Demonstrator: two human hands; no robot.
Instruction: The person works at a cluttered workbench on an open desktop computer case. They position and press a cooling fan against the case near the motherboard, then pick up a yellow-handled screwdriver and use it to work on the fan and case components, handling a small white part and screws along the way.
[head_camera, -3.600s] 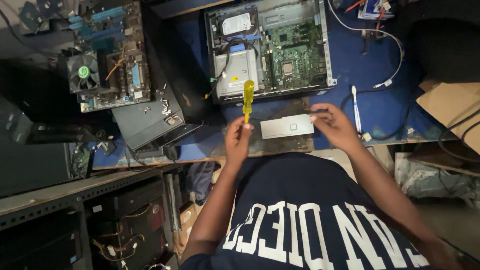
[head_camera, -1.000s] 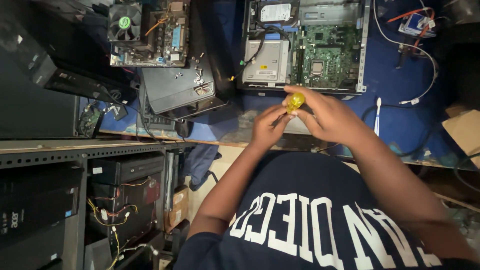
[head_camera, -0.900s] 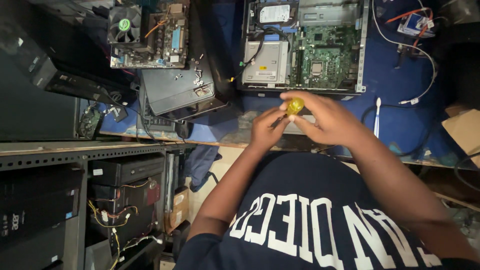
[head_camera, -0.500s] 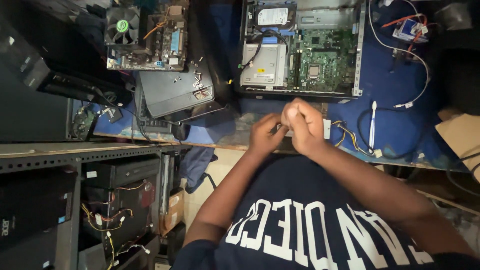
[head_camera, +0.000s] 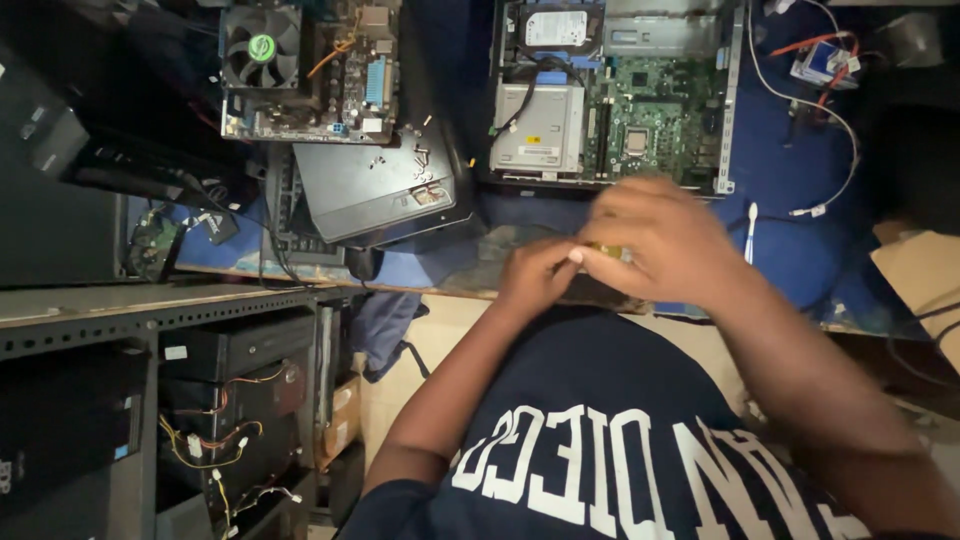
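The fingers of both hands meet at one spot just in front of the open computer case, at the near edge of the blue surface. The right hand is curled over a small yellow thing, most of which it hides; only a sliver of yellow shows between the two hands. The left hand pinches in from the side, its fingertips touching the right hand's at that yellow thing. Motion blur softens both hands, so the exact grip cannot be told, but both are clenched around the thing and not spread.

The case lies flat with its side off, showing a green board, a silver drive box and a hard drive at its far end. Left of the case lies a grey panel with loose screws on it, tilted over the edge of a keyboard. Beyond that panel, further left of the case, sits a bare motherboard with a black fan. Right of the case a white cable curves across the surface, and a thin white stick lies just beside the right hand. Cardboard lies at the far right. Below and left of the case, a metal shelf holds dark computer towers with loose wires.
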